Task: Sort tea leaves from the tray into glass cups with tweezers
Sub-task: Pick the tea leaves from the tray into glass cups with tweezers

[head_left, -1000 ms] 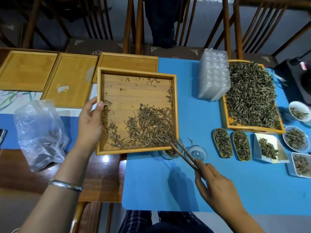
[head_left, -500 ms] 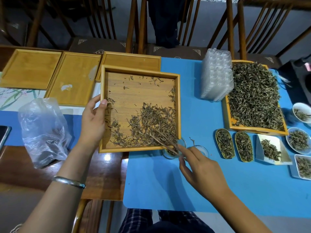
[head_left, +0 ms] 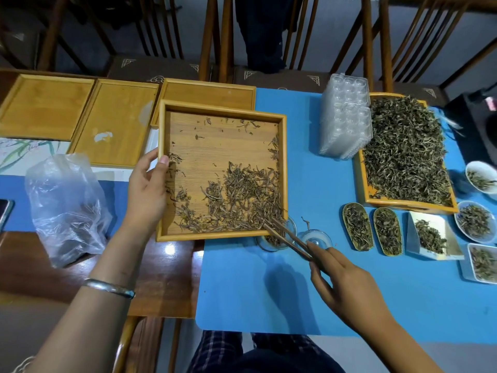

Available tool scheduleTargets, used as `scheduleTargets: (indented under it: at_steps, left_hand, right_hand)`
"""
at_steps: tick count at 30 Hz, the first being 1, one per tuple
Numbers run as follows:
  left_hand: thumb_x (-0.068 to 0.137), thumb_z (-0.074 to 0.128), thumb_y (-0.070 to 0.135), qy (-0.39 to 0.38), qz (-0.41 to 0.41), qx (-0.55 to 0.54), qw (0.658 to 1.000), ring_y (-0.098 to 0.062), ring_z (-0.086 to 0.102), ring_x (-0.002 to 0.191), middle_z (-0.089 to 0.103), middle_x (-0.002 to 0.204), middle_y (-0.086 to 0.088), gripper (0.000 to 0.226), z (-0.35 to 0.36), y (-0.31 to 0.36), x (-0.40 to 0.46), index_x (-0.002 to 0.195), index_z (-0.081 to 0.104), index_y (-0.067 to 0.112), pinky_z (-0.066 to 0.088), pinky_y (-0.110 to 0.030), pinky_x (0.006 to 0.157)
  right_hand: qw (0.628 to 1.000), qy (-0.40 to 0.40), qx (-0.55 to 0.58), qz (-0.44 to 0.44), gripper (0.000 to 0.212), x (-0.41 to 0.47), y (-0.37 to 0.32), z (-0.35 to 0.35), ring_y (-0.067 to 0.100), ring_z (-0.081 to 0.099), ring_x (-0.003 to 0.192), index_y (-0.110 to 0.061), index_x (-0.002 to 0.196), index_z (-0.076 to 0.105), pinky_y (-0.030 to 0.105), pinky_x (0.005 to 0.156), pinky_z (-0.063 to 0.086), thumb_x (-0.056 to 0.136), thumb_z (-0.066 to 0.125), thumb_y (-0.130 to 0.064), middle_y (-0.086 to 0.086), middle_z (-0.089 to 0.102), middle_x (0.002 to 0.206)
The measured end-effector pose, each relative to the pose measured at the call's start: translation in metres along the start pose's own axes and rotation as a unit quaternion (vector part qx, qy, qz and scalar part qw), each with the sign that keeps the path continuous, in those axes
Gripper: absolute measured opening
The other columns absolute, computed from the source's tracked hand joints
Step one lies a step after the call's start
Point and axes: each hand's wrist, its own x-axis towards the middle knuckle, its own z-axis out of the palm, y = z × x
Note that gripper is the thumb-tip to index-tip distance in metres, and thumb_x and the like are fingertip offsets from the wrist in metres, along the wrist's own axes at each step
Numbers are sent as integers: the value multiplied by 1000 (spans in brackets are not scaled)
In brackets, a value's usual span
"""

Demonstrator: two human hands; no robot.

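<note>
A square wooden tray (head_left: 223, 109) holds dried tea leaves (head_left: 242, 200) heaped toward its near right corner. My left hand (head_left: 146, 192) grips the tray's left rim, thumb inside. My right hand (head_left: 347, 286) holds brown wooden tweezers (head_left: 289, 236), whose tips reach over the tray's near right corner into the leaves. Just under that corner stands a glass cup (head_left: 274, 240) with some leaves in it. A second glass cup (head_left: 316, 238) stands to its right with a leaf on its rim.
Three bare wooden trays (head_left: 43, 106) lie at the back left. A plastic bag (head_left: 64, 205) sits left. A stack of clear plastic trays (head_left: 345, 117), a big tray of green tea (head_left: 406, 152) and several small dishes (head_left: 474, 222) of leaves fill the right of the blue mat (head_left: 269, 297).
My right hand drew back toward me after reaching close to the tray's corner half a second ago. The tweezer tips stay at the near right corner. My left hand keeps its hold.
</note>
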Motion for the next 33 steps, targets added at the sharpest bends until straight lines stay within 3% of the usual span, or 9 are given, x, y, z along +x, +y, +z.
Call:
scheduleTargets:
  at_steps: [6,9,15,19,23,33]
  left_hand:
    - [102,50,30,1,5,3,1000,16,65,71,68,73,37,22,1,2,-1,123,47,25,45,-1,57]
    - [102,50,31,-1,4,3,1000,13,66,71,70,76,34,23,0,2,1,124,48,26,47,-4,59]
    - [101,51,34,0,7,4,1000,15,64,69,69,76,35,22,-1,0,2,122,48,30,46,-3,59]
    - [100,52,38,-5,5,3,1000,11,64,67,71,77,32,22,-2,0,2,121,49,34,50,-9,60]
    - [101,51,34,-3,7,-2,1000,11,67,72,72,77,29,25,-2,-1,2,125,49,26,49,-6,61]
    - [101,51,32,6,10,7,1000,14,63,67,70,71,27,34,-1,-3,1,132,51,19,47,-4,61]
  right_hand:
    - [999,-10,34,17,28,-4,4,-10,18,61,54,-12,111,67,29,39,44,84,67,-14,-4,63,77]
    - [998,16,52,21,29,1,-1,-16,13,54,57,-11,114,65,26,44,42,87,59,-19,-4,61,79]
    - [999,19,30,22,36,29,-16,-10,38,61,67,-3,126,57,44,51,47,92,58,-14,14,63,87]
    - [999,4,13,33,35,29,-19,-4,39,60,65,-3,126,57,45,49,46,94,54,-18,14,63,87]
    - [998,-18,32,44,34,20,-18,2,33,59,71,-12,126,55,47,55,48,96,46,-25,8,60,87]
    - [996,-27,50,74,29,-4,-14,-3,25,57,57,-12,118,62,37,47,42,90,60,-16,2,59,76]
